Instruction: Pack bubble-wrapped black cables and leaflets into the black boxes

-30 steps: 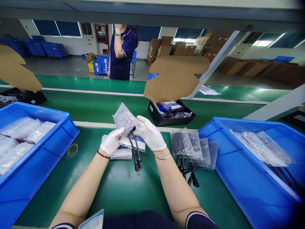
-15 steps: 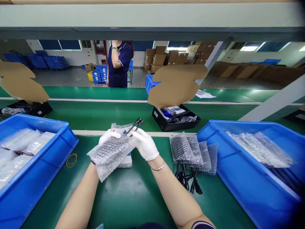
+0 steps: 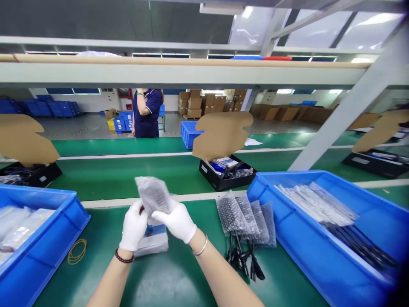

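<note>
The left hand (image 3: 133,229) and right hand (image 3: 179,223) were closed on one bubble-wrap bag (image 3: 153,194); four more bags (image 3: 230,213) lay on the tabletop (image 3: 175,277) between two large blue bins (image 3: 300,247)

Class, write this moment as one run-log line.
Left hand: holds bubble-wrapped packet | Right hand: holds same packet | Table: flat packets near left hand | Beside blue bin: bubble-wrap pouches, black cables

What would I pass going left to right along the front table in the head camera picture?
Blue bin on the left, yellow rubber bands, person's left hand, person's right hand, bubble-wrap bags with black cables, blue bin on the right.
</note>
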